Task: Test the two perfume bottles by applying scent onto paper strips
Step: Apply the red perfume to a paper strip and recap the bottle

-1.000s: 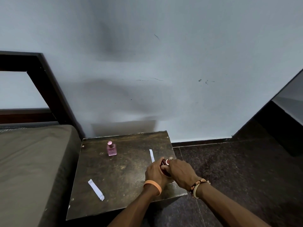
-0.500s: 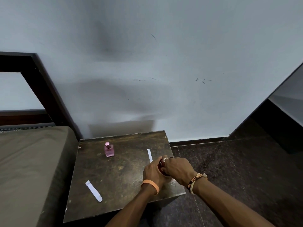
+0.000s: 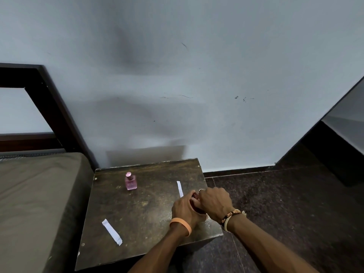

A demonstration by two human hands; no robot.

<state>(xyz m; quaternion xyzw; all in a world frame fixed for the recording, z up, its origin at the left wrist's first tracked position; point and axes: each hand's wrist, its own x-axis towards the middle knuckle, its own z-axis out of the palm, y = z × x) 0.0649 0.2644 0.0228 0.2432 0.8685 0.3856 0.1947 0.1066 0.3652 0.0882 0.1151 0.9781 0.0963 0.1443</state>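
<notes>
A pink perfume bottle point(image 3: 130, 181) with a pink cap stands upright at the back left of the dark wooden table point(image 3: 141, 217). A second, dark red bottle point(image 3: 195, 195) is almost wholly hidden between my hands near the table's right edge. My left hand point(image 3: 185, 208) grips its body and my right hand point(image 3: 214, 200) is curled over its top. One white paper strip point(image 3: 179, 188) lies just behind my hands. Another white strip point(image 3: 111, 232) lies at the front left of the table.
A bed with an olive mattress point(image 3: 35, 203) and a dark wooden frame point(image 3: 57, 113) adjoins the table's left side. A grey wall rises close behind. Dark speckled floor point(image 3: 285, 213) spreads to the right, with a dark panel point(image 3: 334, 146) at the far right.
Both hands stay together on the dark red bottle and shift only slightly. The view has drifted a little; the pink bottle and strips lie as before.
</notes>
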